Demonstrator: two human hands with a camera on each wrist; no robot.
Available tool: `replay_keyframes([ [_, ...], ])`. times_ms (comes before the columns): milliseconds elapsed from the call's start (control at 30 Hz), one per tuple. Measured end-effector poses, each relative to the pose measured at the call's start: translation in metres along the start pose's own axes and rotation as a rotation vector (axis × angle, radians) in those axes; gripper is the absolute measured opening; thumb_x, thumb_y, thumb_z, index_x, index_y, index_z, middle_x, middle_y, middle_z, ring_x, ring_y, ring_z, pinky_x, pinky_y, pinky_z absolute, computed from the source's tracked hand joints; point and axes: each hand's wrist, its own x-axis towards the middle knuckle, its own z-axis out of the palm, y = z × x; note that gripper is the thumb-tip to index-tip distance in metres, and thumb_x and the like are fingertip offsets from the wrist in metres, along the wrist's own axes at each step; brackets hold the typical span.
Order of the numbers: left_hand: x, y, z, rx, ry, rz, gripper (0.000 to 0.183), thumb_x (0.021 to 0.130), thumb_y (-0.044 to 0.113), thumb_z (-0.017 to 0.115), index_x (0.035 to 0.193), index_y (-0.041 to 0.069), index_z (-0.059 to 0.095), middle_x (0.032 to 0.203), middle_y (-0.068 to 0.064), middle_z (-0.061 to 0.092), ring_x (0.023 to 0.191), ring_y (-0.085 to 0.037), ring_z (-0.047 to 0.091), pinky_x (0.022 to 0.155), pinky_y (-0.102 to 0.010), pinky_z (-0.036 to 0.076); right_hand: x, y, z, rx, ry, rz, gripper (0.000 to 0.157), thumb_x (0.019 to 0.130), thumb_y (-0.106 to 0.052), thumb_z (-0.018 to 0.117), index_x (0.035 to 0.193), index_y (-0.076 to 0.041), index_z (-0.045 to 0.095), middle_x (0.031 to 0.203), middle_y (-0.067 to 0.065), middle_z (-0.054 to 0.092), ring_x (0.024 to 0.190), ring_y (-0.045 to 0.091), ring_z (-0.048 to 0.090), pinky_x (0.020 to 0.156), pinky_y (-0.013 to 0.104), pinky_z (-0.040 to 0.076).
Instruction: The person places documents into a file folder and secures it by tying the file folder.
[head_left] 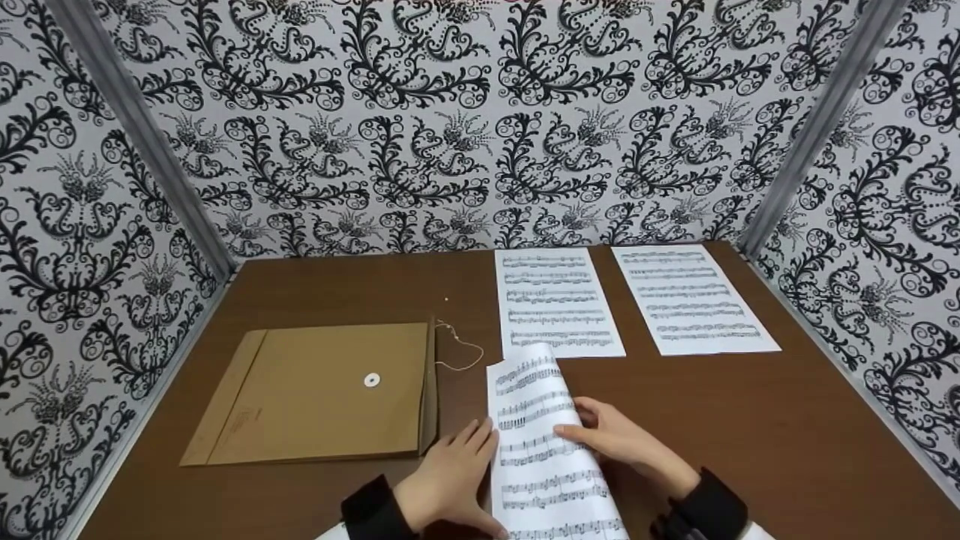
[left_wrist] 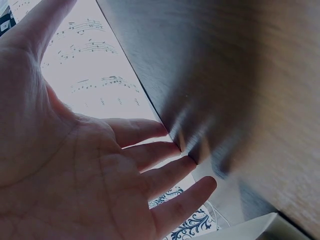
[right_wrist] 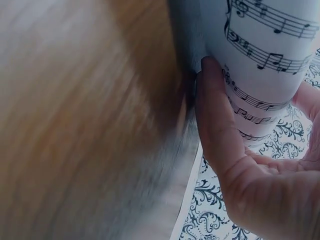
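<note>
Printed sheet music (head_left: 544, 472) lies at the front middle of the table, its right side bent up in a curve. My left hand (head_left: 454, 476) rests along its left edge, thumb near the lower corner. In the left wrist view the fingers (left_wrist: 172, 172) are spread and nearly straight, with fingertips by the paper's edge. My right hand (head_left: 626, 442) holds the bent right side, thumb on top and fingers around the outside. The right wrist view shows the curved paper (right_wrist: 265, 60) between the thumb and fingers (right_wrist: 217, 115), with music on its outer face too.
A brown envelope (head_left: 322, 420) with a white button (head_left: 372, 380) and loose string (head_left: 478, 356) lies left. Behind are two flat music sheets, the middle one (head_left: 559, 304) and the right one (head_left: 694, 300). Patterned walls (head_left: 450, 135) enclose the wooden table (head_left: 810, 435).
</note>
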Motion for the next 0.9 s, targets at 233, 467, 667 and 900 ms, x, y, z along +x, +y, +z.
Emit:
replay_keyframes([
  [233,-0.001,-0.001,0.0,-0.028,-0.02,0.001,0.125,0.067,0.08,0.077,0.161,0.01,0.031,0.17,-0.011,0.03,0.156,-0.03,0.034,0.118,-0.047,0.043,0.001,0.002,0.002,0.064,-0.026,-0.055,0.071,0.1,-0.024,0.065,0.15,0.014,0.032,0.122,0.017,0.073,0.094,0.014,0.074,0.079,0.025,0.059],
  [467,-0.003,0.0,0.005,-0.015,0.035,0.0,0.127,0.065,0.081,0.077,0.159,0.008,0.034,0.168,-0.011,0.033,0.155,-0.031,0.037,0.118,-0.047,0.044,0.001,0.0,0.003,0.112,-0.04,-0.071,0.065,0.1,-0.021,0.064,0.149,0.011,0.035,0.12,0.014,0.074,0.094,0.013,0.074,0.078,0.025,0.06],
  [667,-0.004,0.001,0.006,-0.006,0.049,-0.019,0.127,0.064,0.082,0.076,0.159,0.008,0.035,0.167,-0.012,0.035,0.154,-0.031,0.039,0.119,-0.047,0.043,-0.001,-0.002,0.002,0.147,-0.035,-0.079,0.067,0.1,-0.018,0.064,0.15,0.012,0.032,0.121,0.015,0.073,0.094,0.014,0.074,0.079,0.026,0.06],
  [900,-0.006,0.0,0.006,-0.042,0.075,-0.044,0.125,0.067,0.084,0.073,0.158,0.007,0.037,0.165,-0.014,0.039,0.151,-0.033,0.042,0.116,-0.052,0.044,-0.004,-0.008,0.0,0.182,-0.038,-0.099,0.07,0.101,-0.018,0.062,0.153,0.012,0.026,0.116,0.012,0.075,0.093,0.014,0.076,0.079,0.028,0.062],
])
